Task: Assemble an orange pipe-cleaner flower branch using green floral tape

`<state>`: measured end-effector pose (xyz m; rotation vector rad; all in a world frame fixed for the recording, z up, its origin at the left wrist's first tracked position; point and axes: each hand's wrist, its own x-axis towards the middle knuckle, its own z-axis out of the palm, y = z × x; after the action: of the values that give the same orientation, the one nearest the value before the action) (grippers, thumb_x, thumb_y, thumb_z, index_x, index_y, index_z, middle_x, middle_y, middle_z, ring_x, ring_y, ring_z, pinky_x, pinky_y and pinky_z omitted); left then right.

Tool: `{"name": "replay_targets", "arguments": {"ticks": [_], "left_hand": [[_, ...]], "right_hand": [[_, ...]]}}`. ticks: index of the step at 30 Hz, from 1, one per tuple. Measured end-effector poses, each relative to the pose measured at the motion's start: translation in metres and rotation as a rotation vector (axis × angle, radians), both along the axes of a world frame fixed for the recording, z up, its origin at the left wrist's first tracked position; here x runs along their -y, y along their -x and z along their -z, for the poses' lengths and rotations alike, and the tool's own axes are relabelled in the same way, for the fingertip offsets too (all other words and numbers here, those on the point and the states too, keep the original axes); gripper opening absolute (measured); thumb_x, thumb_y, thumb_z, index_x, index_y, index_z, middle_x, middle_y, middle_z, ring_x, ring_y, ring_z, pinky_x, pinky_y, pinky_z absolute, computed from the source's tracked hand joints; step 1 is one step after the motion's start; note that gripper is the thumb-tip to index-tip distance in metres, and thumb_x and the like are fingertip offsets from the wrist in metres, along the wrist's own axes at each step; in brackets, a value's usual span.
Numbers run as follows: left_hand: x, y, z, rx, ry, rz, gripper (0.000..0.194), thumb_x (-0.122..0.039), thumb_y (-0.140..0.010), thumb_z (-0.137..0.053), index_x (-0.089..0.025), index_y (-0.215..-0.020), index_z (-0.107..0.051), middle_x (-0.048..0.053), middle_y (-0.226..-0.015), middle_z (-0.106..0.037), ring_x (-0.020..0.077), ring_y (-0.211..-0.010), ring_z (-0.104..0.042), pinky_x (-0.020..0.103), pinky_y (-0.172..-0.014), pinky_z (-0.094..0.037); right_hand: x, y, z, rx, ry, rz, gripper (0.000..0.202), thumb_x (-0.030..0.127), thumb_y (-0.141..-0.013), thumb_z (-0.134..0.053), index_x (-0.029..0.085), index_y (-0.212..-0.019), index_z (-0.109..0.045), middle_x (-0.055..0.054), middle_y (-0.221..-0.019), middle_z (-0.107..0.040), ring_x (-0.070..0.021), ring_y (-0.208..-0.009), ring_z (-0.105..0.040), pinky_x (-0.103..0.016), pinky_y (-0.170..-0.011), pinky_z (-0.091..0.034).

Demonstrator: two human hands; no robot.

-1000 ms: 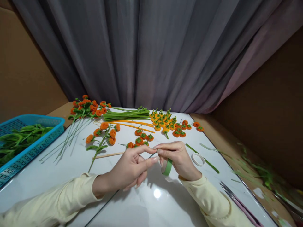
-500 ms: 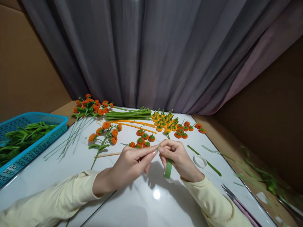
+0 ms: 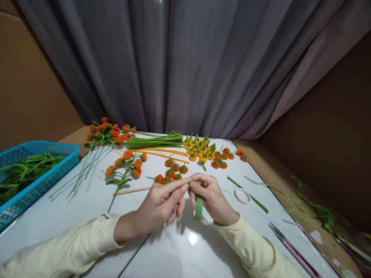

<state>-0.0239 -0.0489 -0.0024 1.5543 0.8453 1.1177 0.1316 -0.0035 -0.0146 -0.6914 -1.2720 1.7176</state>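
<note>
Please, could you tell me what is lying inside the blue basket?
Inside the blue basket there is a heap of green leaf-like pieces. What lies beneath the heap is covered, and the basket's left part is outside the picture.

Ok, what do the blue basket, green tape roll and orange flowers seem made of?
Blue basket: probably molded plastic, slightly glossy, with regular perforations. Green tape roll: matte, perhaps paper or thin film; I can't tell which. Orange flowers: apparently fuzzy chenille, judging by their soft, ridged surfaces.
</note>
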Motion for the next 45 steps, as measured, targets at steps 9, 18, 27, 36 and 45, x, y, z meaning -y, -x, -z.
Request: {"name": "replay_targets", "arguments": {"ticks": [9, 18, 27, 36, 45], "left_hand": [[-0.004, -0.002, 0.004, -0.040, -0.161, -0.070, 0.040, -0.033, -0.088, -0.056, -0.011, -0.120, -0.063, -0.009, -0.046, -0.036, 0.0039, -0.035, -0.029, 0.015, -0.034, -0.026], [0.000, -0.003, 0.001, -0.099, -0.222, -0.148, 0.039, -0.032, -0.094, -0.044, -0.010, -0.119, -0.064, -0.007, -0.042, -0.040, 0.0066, -0.037, -0.035, 0.017, -0.037, -0.032], [-0.001, -0.005, -0.002, -0.019, -0.047, 0.003, 0.049, -0.043, -0.095, -0.041, -0.009, -0.126, -0.058, -0.006, -0.044, -0.042, 0.0059, -0.036, -0.031, 0.017, -0.035, -0.028], [-0.008, 0.002, -0.004, -0.218, -0.157, 0.005, 0.045, -0.037, -0.094, -0.042, -0.012, -0.130, -0.054, -0.007, -0.048, -0.039, 0.0067, -0.040, -0.032, 0.017, -0.039, -0.028], [-0.006, 0.002, -0.006, -0.212, -0.056, -0.045, 0.052, -0.038, -0.098, -0.033, -0.014, -0.143, -0.025, -0.007, -0.054, -0.048, 0.0090, -0.046, -0.040, 0.018, -0.047, -0.034]], "right_hand": [[-0.001, 0.000, 0.003, -0.002, 0.026, -0.014, 0.030, 0.041, -0.070, -0.075, 0.015, -0.068, -0.060, 0.004, -0.045, -0.053, -0.0063, -0.039, -0.041, -0.020, -0.040, -0.024], [0.003, 0.004, 0.010, -0.058, 0.145, -0.083, 0.035, 0.047, -0.071, -0.073, 0.016, -0.070, -0.057, 0.005, -0.041, -0.050, -0.0060, -0.036, -0.033, -0.021, -0.041, -0.017], [0.005, 0.010, 0.014, -0.073, 0.079, 0.024, 0.037, 0.048, -0.069, -0.075, 0.016, -0.066, -0.057, 0.003, -0.047, -0.052, -0.0062, -0.040, -0.036, -0.021, -0.042, -0.020], [0.003, 0.008, 0.010, -0.037, 0.068, 0.100, 0.034, 0.047, -0.070, -0.074, 0.016, -0.066, -0.060, 0.003, -0.050, -0.053, -0.0072, -0.042, -0.039, -0.021, -0.042, -0.023], [0.004, 0.008, 0.006, -0.032, 0.077, -0.004, 0.028, 0.042, -0.072, -0.073, 0.015, -0.077, -0.066, 0.004, -0.047, -0.053, -0.0079, -0.041, -0.043, -0.021, -0.043, -0.024]]}}
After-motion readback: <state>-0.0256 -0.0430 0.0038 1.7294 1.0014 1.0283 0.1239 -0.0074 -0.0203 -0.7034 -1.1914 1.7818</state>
